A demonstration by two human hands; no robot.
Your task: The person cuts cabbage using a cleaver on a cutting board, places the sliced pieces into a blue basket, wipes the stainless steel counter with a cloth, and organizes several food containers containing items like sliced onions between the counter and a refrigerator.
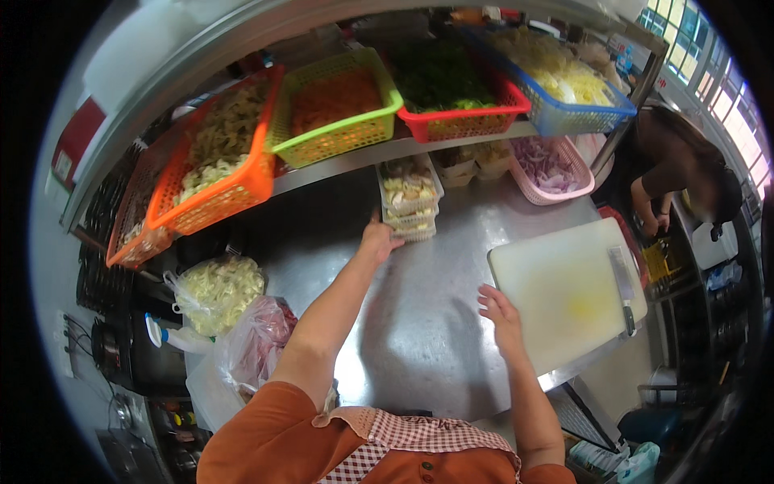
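Observation:
My left hand [378, 239] reaches forward, thumb and fingers apart, at the left side of a stack of clear plastic containers [414, 224]. The containers hold pale cut food, and the top one [410, 189] lies uncovered. Whether the fingers press on the stack is hard to tell. Over the steel table [429, 327], my right hand [500, 313] hovers with its fingers spread and holds nothing. Just right of it lies a white cutting board [562, 296] with a yellowish stain. A knife [621, 284] with a dark handle rests along the board's right side.
A shelf [338, 166] above the table bears orange, green, red and blue baskets of cut vegetables. A pink basket [551, 172] of sliced red onion stands at the back right. Plastic bags of food [221, 290] and a spray bottle [181, 339] are left. Another person [683, 157] bends at the right.

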